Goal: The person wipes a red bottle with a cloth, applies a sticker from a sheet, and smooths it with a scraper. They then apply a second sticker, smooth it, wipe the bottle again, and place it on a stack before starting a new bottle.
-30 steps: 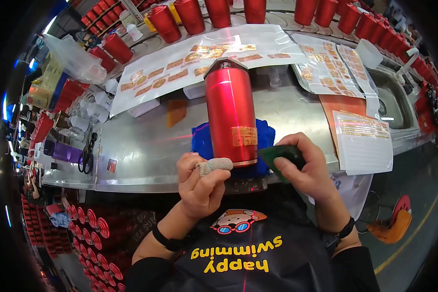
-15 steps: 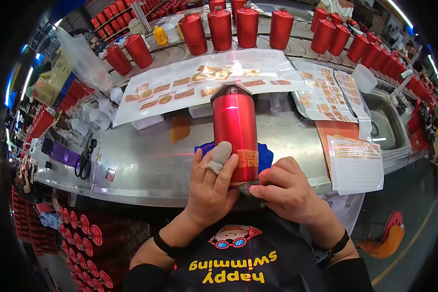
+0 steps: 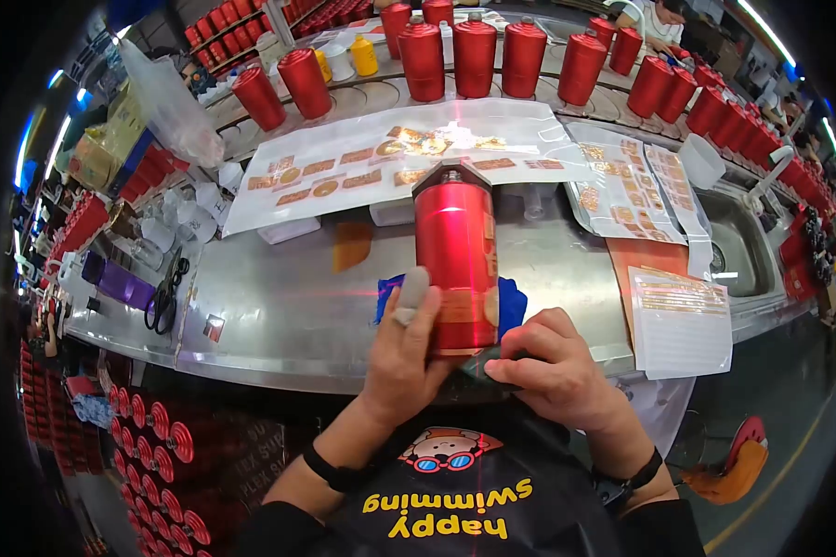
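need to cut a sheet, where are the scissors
In the head view, the scissors lie at the left end of the steel counter, beside a purple object.

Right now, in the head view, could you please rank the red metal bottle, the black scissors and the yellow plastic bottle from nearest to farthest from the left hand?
1. Red metal bottle: touching the left hand, in the middle.
2. Black scissors: off to the left.
3. Yellow plastic bottle: far back, past the sticker sheets.
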`<action>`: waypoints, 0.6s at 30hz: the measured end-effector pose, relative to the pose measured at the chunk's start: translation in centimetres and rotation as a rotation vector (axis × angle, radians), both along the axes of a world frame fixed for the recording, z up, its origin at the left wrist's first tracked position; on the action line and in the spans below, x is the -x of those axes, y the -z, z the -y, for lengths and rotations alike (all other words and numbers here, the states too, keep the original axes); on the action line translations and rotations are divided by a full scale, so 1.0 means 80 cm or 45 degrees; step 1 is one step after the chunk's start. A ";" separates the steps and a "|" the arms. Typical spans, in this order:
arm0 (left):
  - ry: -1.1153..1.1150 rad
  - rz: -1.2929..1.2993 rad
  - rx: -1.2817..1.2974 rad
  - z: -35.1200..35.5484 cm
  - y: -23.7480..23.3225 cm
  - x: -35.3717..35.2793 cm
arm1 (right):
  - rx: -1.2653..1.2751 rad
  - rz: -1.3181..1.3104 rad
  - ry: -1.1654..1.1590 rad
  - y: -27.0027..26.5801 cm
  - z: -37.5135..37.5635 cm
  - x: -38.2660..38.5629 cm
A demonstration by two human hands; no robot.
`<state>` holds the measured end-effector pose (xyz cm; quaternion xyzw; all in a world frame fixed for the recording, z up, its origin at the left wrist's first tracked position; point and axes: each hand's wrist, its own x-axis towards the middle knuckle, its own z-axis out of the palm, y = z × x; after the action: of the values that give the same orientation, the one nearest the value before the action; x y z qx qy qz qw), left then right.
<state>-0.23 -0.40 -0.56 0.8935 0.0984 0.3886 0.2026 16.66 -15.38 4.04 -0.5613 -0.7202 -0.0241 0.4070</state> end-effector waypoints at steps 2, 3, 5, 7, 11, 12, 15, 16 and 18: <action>0.026 -0.034 0.271 0.002 0.011 0.011 | 0.006 -0.016 -0.008 0.001 0.001 0.000; 0.003 -0.053 0.181 -0.001 0.005 0.011 | 0.013 -0.021 -0.023 0.001 0.001 -0.001; -0.059 -0.125 -0.035 -0.001 -0.013 0.008 | 0.003 -0.025 -0.035 0.001 0.000 -0.002; -0.114 -0.238 -0.290 0.005 -0.037 -0.003 | -0.003 -0.024 -0.038 0.002 0.000 -0.004; 0.001 -0.091 -0.045 -0.003 -0.006 -0.001 | 0.015 -0.049 -0.020 0.006 0.003 -0.005; 0.049 -0.060 0.132 -0.003 0.003 0.002 | 0.021 -0.064 -0.020 0.007 0.004 -0.005; 0.091 -0.046 0.384 -0.005 0.013 0.012 | -0.007 -0.053 -0.051 0.007 0.001 -0.007; 0.021 -0.093 0.194 -0.003 0.001 0.009 | -0.004 -0.050 -0.057 0.007 0.000 -0.008; -0.111 -0.197 -0.187 0.001 -0.028 -0.004 | -0.001 -0.049 -0.061 0.007 0.000 -0.009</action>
<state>0.06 -0.52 1.66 0.9281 0.1236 0.3332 0.1111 17.39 -15.40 3.47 -0.5441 -0.7255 -0.0039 0.4214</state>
